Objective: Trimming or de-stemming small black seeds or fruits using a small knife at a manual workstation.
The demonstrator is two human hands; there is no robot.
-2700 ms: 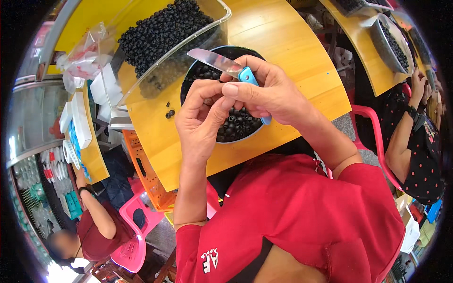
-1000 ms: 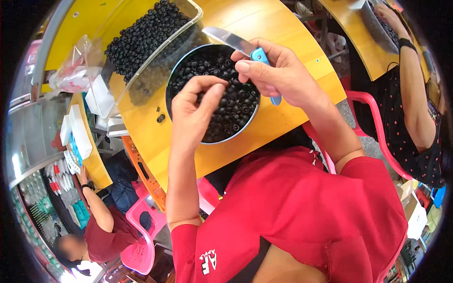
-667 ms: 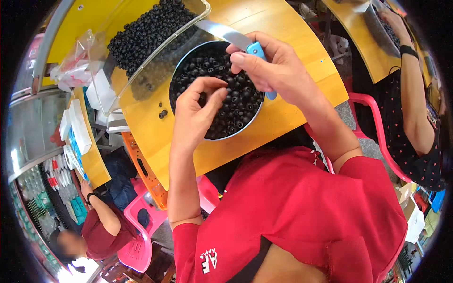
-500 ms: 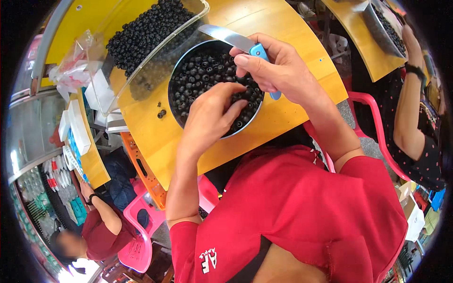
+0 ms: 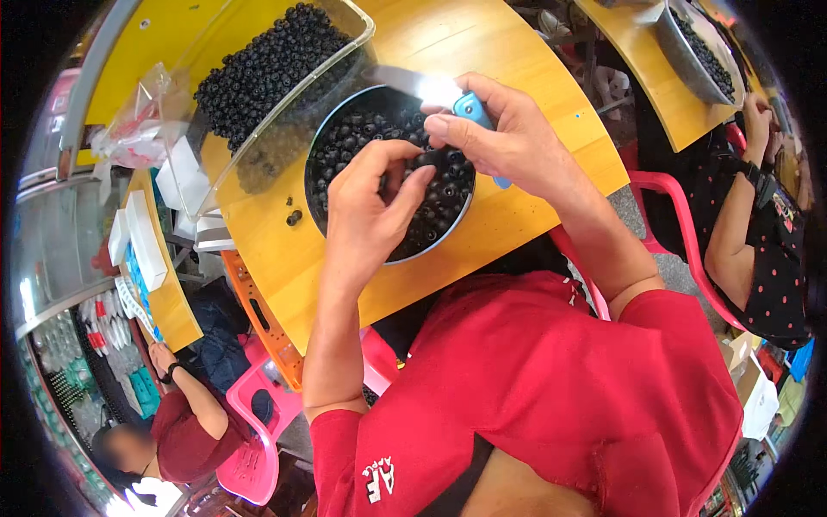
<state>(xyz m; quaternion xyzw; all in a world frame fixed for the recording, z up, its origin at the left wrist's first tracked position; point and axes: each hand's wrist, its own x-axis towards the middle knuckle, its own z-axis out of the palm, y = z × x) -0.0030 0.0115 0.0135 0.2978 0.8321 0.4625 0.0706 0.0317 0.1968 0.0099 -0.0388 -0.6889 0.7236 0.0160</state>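
Note:
My right hand (image 5: 508, 129) grips a folding knife by its light-blue handle (image 5: 469, 108). The shiny blade points left across the far rim of a round bowl (image 5: 312, 185). Over the bowl, my left hand (image 5: 370, 194) has its thumb and forefinger brought together around a small round black piece (image 5: 424, 160), partly hidden by the fingers. The bowl holds many such black pieces (image 5: 345, 142), some showing a hollow in one end. Both hands are close together, the left fingertips just below the right thumb.
Beyond the bowl, a clear plastic bin (image 5: 366, 30) holds a heap of black pieces (image 5: 258, 73). A few loose pieces (image 5: 294, 217) lie on the yellow table (image 5: 267, 258). One person sits at the lower left; another, at the right, is near a metal basin (image 5: 680, 52).
My left hand has lifted out of the pieces and come toward the knife hand, a black piece at its fingertips. The blade is now blurred and slightly lower.

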